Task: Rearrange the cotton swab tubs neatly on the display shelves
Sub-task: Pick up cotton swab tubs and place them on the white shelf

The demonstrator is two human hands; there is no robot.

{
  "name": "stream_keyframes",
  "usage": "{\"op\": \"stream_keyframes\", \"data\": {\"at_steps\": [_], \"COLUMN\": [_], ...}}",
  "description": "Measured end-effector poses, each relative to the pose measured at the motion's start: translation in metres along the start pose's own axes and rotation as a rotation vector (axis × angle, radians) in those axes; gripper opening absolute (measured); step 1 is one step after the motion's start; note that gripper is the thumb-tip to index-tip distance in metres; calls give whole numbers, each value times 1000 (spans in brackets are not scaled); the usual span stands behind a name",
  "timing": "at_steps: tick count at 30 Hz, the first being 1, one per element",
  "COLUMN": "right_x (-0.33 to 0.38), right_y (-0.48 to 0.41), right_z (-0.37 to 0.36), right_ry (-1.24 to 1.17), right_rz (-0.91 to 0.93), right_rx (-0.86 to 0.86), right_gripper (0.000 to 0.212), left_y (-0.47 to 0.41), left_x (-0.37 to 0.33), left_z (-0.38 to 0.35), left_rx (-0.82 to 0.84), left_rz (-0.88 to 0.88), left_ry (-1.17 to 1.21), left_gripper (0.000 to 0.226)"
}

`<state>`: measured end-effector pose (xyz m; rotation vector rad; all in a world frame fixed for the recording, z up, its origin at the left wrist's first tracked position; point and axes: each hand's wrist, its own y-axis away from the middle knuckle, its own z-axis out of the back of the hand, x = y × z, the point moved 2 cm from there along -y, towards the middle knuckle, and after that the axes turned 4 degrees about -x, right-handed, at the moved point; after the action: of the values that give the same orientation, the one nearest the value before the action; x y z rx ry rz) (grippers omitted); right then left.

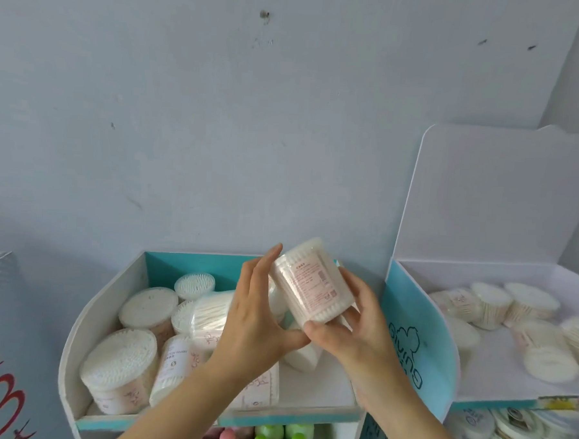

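Two hands are cradling one cotton swab tub (306, 280) above the left display shelf (109, 310): the left hand (260, 311) is bracing its side, the right hand (349, 323) is grasping its base. Both grips are closing on the tub. Best to be turning it upright, then lowering it into the bare right corner beside the jumbled tubs (147, 339), without toppling them.

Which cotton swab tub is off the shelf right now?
The tub with the pink printed label, held tilted between both hands, left hand and right hand, above the left shelf tray. All others rest in trays.
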<state>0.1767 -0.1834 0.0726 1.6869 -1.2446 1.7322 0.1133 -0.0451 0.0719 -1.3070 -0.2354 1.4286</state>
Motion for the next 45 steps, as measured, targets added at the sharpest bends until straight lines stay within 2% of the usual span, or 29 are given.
{"op": "stream_keyframes", "data": {"at_steps": [4,14,16,19,20,23,25,27,30,33,39,42,45], "right_x": [8,14,13,8,6,5,3,0,-3,-4,-1,1,-1], "right_y": [6,13,15,17,17,22,26,31,37,40,54,66,81], "right_z": [3,7,6,7,8,12,15,16,15,21,43,57,71], "right_ry": [12,17,43,136,186,312,375,435,476,477,498,487,503], "right_rz": [12,-21,-15,27,52,123,148,159,151,129,85,56,20], "right_rx": [15,41,-8,-116,-147,-226,-255,-267,-277,-299,-353,-381,-446], "right_gripper": [85,82,81,80,81,82,82,84,86,86,87,87,87], "left_y": [-5,-6,-6,-6,-6,-4,-2,0,2,1,5,8,16], "left_x": [-1,-7,-6,2,3,-5,-7,-11,-19,-23,-40,-49,-56], "left_z": [2,-1,-2,-2,-2,3,3,-1,-9,-20,-45,-60,-76], "left_rx": [-8,97,145,303,384,597,590,553,485,432,480,576,646], "left_rz": [-61,-76,-65,-49,-4,299,439,520,573,608,574,487,468], "left_ry": [77,159,135,92,150,569,745,809,765,726,678,690,708], "left_gripper": [86,87,93,113,117,120,116,107,90,94,91,71,64]}}
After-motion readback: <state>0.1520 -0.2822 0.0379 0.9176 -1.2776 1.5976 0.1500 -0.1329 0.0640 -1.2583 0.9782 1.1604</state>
